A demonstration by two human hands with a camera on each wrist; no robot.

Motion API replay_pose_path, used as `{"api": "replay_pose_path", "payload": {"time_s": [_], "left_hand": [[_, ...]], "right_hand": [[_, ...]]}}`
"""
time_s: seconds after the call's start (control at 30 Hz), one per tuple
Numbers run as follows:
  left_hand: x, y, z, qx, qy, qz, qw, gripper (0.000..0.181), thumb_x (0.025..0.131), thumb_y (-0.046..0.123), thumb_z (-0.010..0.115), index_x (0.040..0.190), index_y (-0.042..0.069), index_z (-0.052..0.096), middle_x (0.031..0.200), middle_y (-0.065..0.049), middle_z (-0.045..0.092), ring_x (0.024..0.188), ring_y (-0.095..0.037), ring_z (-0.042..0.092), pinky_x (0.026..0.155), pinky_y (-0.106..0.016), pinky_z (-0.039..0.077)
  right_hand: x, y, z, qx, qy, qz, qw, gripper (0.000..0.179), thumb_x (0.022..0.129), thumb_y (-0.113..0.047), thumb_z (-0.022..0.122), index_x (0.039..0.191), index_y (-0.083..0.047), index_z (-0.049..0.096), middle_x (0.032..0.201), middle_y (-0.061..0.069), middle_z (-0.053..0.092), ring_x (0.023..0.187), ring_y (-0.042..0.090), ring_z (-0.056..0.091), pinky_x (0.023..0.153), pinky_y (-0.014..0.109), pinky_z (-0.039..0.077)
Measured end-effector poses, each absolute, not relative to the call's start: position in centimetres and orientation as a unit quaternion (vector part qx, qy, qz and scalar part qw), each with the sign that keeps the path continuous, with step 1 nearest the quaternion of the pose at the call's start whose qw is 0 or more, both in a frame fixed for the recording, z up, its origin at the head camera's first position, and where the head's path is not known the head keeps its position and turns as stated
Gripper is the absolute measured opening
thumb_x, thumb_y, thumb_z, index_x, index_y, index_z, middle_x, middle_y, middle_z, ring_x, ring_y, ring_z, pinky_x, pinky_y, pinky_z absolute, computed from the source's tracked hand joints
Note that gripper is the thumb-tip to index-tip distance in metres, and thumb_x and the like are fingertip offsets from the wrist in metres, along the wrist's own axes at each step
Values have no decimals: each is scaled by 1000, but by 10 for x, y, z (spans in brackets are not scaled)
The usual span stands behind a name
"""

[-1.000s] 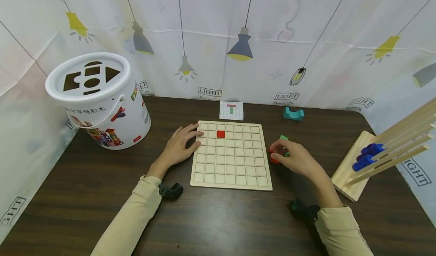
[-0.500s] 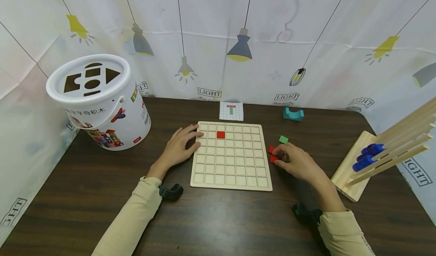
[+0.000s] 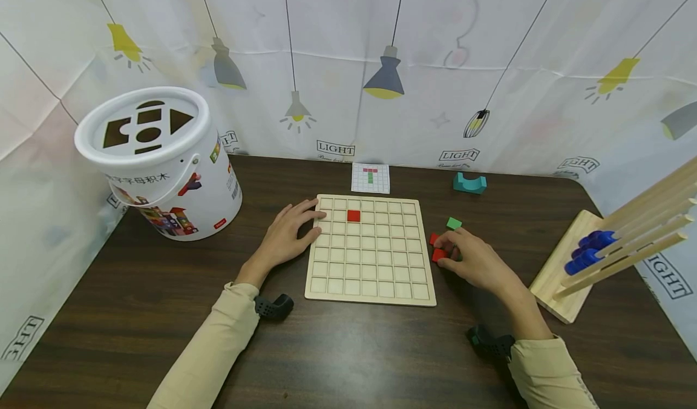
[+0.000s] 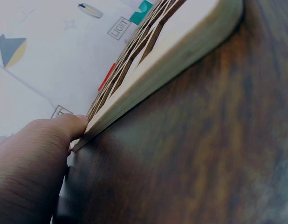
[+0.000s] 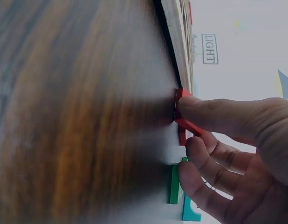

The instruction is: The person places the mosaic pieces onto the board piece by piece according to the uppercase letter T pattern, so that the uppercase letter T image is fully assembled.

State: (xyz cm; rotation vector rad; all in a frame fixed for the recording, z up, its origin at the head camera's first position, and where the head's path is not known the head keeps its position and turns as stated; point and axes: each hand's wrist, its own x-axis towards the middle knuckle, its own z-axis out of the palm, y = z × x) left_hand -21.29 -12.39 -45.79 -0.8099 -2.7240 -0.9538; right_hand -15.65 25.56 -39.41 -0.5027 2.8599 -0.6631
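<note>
A square wooden grid board (image 3: 370, 264) lies on the dark table, with one red tile (image 3: 353, 216) set in its second row. My left hand (image 3: 285, 232) rests on the board's left edge, fingers spread and the thumb at the rim, as the left wrist view also shows. Right of the board, my right hand (image 3: 472, 255) pinches a red square tile (image 5: 178, 111) between thumb and fingers, the tile looking tilted. Another red tile (image 3: 434, 238) lies just beyond it. A green tile (image 3: 454, 223) lies past the fingertips, while a second green piece is mostly hidden under the hand.
Behind the board lies a small printed pattern card (image 3: 370, 178). A teal arch block (image 3: 469, 183) sits at the back right. A white lidded bucket (image 3: 174, 179) stands at left, and a wooden peg stand (image 3: 569, 264) with blue beads at right. A printed curtain (image 3: 327, 46) hangs behind.
The right hand has drawn back slightly to the right, uncovering the green tile and more of the red ones, and its fingers have come onto the nearer red tile. The left hand stays put.
</note>
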Motion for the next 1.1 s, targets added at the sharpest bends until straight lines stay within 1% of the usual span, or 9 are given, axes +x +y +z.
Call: {"api": "replay_pose_path", "payload": {"time_s": [0.17,0.3,0.6,0.8,0.93,1.1], "left_hand": [[-212,-123,-457,-270,-907,-315,72,36,95,29,56,128,13,60,147,-13,41,139,-32,35,116,-56,18],[-212,-123,-457,-269,-908,-313,69,36,95,29,56,129,15,59,148,-12,41,139,-32,34,116,-56,18],[-213,-123,-457,-266,-912,-308,63,37,96,31,55,130,16,58,149,-10,39,141,-29,32,117,-54,17],[-214,-123,-456,-271,-910,-307,69,37,95,30,56,129,15,59,149,-12,40,140,-31,33,117,-55,17],[-214,-124,-455,-269,-909,-309,71,37,95,29,56,129,15,59,148,-12,40,140,-31,33,117,-55,17],[-212,-124,-457,-268,-910,-310,65,37,95,28,56,129,15,59,149,-12,40,140,-32,33,117,-55,17]], "right_hand": [[-158,256,-396,-171,951,-241,87,17,87,-13,68,101,-9,58,93,4,59,79,15,54,65,26,45],[-159,257,-395,-173,947,-258,84,13,89,-15,66,98,-10,57,85,0,58,78,15,52,64,25,45],[-163,255,-391,-165,946,-273,55,13,91,-15,62,103,-9,59,89,3,62,81,18,57,62,24,46],[-170,249,-389,-166,944,-282,30,13,92,-16,62,103,-10,59,91,4,65,82,17,58,62,25,44],[-175,240,-386,-160,940,-299,28,12,92,-17,62,102,-11,58,90,4,64,79,18,57,61,24,46],[-181,230,-385,-161,934,-318,30,12,92,-16,62,101,-9,59,90,6,64,76,17,57,62,24,49]]}}
